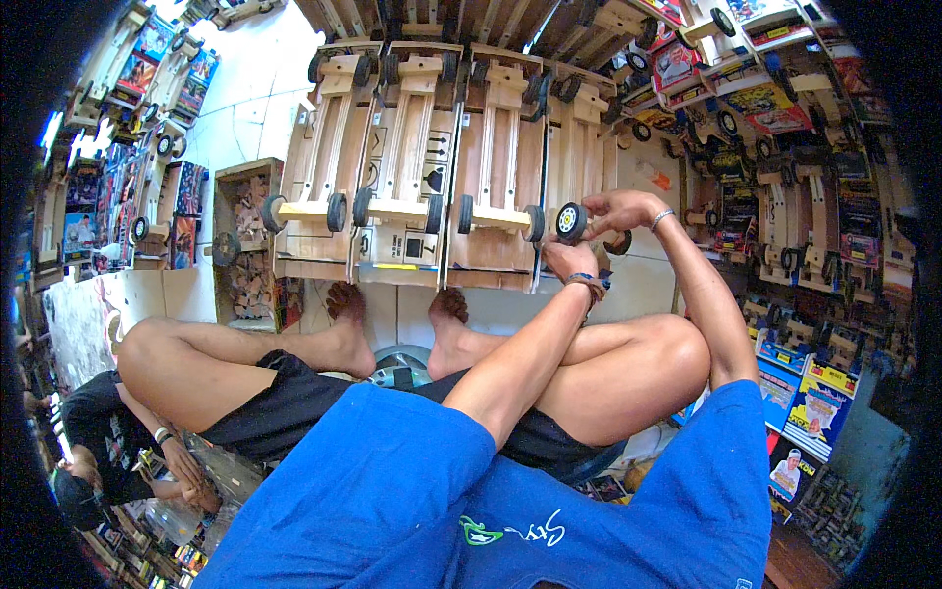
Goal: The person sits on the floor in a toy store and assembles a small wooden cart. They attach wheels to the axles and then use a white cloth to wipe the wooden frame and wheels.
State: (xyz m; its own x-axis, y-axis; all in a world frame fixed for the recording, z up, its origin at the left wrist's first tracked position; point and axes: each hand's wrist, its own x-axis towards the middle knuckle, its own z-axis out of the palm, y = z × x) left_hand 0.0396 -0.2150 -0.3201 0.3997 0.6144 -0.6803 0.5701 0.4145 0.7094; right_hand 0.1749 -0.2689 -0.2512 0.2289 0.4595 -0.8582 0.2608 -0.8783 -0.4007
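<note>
Black wheel (570, 222) at near end of rightmost wooden chassis (581, 147), whose long axis runs near-far. Left hand (570, 259) on wheel's near side, right hand (625, 210) to its right; fingers bent, cannot tell which pinches.

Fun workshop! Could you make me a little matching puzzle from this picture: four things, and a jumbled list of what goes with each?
Things:
1. Left hand
2. Right hand
3. Wheel at the hands
4. Wooden box on the floor

Descriptions:
A. Filled with small wood pieces
B. A silvery bracelet at its wrist
C. Black rim around a centre with yellow in it
D. Dark bands at its wrist

Pairs: 1-D, 2-B, 3-C, 4-A
</note>
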